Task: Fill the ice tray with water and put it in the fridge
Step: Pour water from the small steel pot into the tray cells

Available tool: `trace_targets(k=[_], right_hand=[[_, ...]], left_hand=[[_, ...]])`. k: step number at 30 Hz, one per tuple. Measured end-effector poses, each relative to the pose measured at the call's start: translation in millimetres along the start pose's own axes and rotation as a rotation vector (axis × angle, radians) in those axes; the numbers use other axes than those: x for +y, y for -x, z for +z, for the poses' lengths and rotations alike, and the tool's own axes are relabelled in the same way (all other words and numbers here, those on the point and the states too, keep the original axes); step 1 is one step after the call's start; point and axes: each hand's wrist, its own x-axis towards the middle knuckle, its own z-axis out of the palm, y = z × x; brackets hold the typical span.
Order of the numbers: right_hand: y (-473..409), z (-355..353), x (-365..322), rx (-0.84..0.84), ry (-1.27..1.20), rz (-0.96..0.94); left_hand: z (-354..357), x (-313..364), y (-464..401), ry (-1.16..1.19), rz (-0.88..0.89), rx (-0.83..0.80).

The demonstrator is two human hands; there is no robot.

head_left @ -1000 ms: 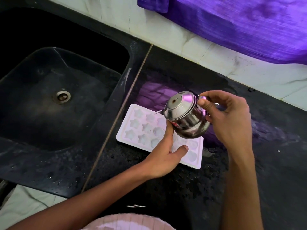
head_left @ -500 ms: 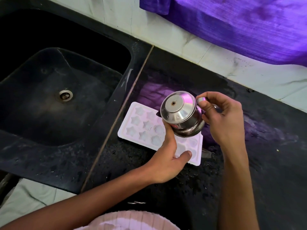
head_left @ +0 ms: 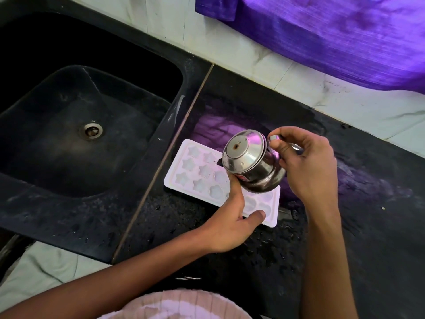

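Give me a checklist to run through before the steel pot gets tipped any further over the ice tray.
1. Ice tray flat on the black counter: ok.
2. Left hand steadying the tray's near edge: ok, thumb on the rim.
3. Right hand gripping the steel pot by its handle: ok.
4. Pot over the tray's cells, not the counter: ok, it is tilted above the middle.
5. Water actually coming out: cannot tell, no stream shows.
6. Cells already full: cannot tell, water level is unclear.
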Motion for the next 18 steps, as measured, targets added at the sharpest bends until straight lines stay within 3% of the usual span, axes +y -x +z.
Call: trace_targets(k=[18], right_hand=[[1.3,-1.6,-3.1,0.012,0.012,0.006]], left_hand=[[-1.7,1.6,0.2,-0.007,0.011,-0.011]])
